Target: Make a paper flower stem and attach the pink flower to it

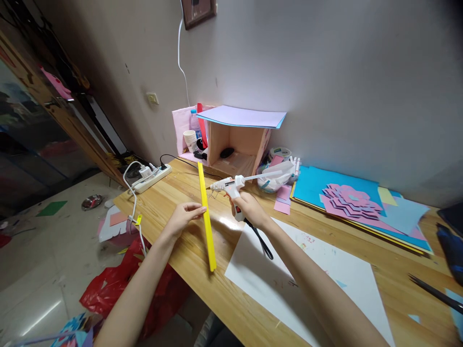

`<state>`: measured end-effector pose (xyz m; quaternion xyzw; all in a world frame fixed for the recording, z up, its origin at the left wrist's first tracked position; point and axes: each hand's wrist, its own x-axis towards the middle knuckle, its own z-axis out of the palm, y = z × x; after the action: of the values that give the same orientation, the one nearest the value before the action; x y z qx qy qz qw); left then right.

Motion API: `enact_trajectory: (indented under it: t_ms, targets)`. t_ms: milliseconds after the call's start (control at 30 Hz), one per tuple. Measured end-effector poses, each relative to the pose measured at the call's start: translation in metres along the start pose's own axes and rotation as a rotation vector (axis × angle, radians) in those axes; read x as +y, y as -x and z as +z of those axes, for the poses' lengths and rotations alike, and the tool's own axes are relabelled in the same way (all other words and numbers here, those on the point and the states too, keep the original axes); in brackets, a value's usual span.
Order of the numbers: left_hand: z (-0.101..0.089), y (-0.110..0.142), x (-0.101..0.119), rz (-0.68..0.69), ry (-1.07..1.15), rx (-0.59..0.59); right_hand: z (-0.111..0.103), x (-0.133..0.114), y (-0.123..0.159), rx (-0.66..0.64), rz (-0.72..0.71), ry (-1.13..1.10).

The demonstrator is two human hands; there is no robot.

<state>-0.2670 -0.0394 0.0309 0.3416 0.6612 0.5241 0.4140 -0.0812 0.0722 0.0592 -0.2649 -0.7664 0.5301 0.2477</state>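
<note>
Two hands: both out over the table [173,202], arms coming in from the bottom edge and meeting near the middle
Left hand [184,215]: forearm angled up from lower left, wrist pretty straight, fingers half curled with the tips pinching the strip's left edge about halfway along
Strip [206,217]: long, thin, yellow, lying flat on the wood, running from the box down toward the near table edge
Right hand [249,208]: arm comes in from lower right across the white sheet, fist wrapped tight around the glue gun's handle, back of the hand facing up
Glue gun [231,185]: white, nozzle pointing left toward the strip and sitting just beside it, can't tell if the tip actually touches; clear stick poking out the back to the right
Cord [260,240]: black, drops from under the right hand and loops over the sheet
Sheet [289,279]: big white paper, flat under the right forearm
Box [237,144]: open wooden cube at the wall, lilac paper lying on top
Power strip [152,178]: white, at the far left corner of the table, plugs in it
Blue paper [314,185]: off to the right by the wall, pink layered cutouts [345,200] stacked on it
Red bag [112,284]: on the floor under the left arm
</note>
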Motion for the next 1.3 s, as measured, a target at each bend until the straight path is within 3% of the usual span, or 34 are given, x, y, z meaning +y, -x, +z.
enact_trajectory:
  t_ms: [1300]
  targets:
    - [-0.0004,-0.0036,0.0003,0.010,0.050,0.023,0.0016,-0.0018,0.0013,-0.011,-0.007,-0.037]
